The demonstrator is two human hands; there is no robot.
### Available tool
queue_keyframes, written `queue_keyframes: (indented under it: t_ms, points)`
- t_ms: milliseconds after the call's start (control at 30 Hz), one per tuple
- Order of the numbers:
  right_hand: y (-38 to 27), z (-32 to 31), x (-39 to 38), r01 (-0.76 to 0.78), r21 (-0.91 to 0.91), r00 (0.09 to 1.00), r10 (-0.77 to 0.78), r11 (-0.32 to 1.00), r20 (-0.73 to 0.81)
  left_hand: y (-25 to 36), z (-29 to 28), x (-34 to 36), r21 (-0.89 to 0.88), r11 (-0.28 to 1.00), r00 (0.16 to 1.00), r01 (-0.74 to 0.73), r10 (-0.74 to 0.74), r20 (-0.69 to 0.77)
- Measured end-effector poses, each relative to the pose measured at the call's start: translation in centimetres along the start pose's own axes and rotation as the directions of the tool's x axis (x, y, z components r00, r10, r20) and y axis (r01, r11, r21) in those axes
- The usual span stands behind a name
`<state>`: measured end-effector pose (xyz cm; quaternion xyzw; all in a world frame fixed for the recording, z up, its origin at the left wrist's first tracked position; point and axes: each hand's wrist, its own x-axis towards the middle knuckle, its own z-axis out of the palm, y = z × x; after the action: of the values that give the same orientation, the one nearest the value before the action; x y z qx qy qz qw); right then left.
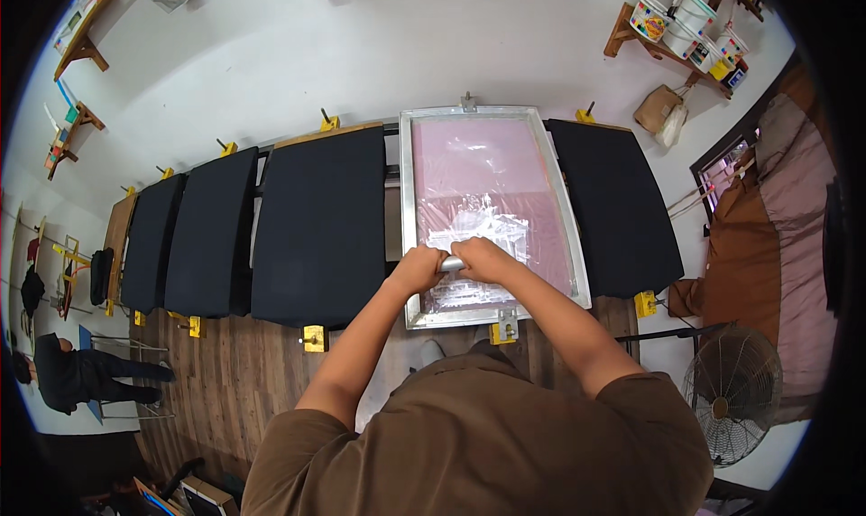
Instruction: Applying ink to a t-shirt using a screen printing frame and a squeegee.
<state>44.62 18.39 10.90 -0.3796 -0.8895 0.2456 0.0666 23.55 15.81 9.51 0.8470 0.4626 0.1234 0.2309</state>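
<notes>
Both my hands are wrapped round the silver handle of a squeegee, close together. My left hand grips its left end and my right hand its right. Under them lies a screen printing frame with a metal rim and pinkish mesh. White ink is smeared over the lower half of the mesh, both beyond and nearer than my hands. The squeegee's blade is hidden by my hands. A metal clamp sits at the frame's near edge, another at its far edge.
Boards covered in black cloth line up to the left, and another black board is at the right. Yellow brackets jut from their ends. A standing fan is at lower right. A person is at far left. Tubs stand on a wall shelf.
</notes>
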Motion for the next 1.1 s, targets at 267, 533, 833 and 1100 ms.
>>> queue_keyframes:
  t_ms: [267,533,833,1100]
  points:
    - [-2.0,1.9,-3.0,0.040,0.005,0.999,-0.040,0.999,0.002,1.8,1.4,-3.4,-0.023,1.000,1.000,0.000,0.001,0.025]
    - [-2.8,3.1,-5.1,0.038,0.031,0.999,-0.038,0.999,0.012,4.2,1.9,-5.7,-0.086,0.996,0.999,0.007,-0.010,-0.038]
    - [-4.2,3.7,-6.7,0.021,0.023,0.997,-0.020,1.000,-0.072,5.6,0.8,-6.5,-0.019,1.000,1.000,-0.016,0.017,0.021]
    - [-5.6,5.4,-9.7,0.018,0.076,0.999,-0.015,0.997,-0.044,6.1,4.1,-9.7,0.080,0.993,0.997,-0.082,0.082,0.004]
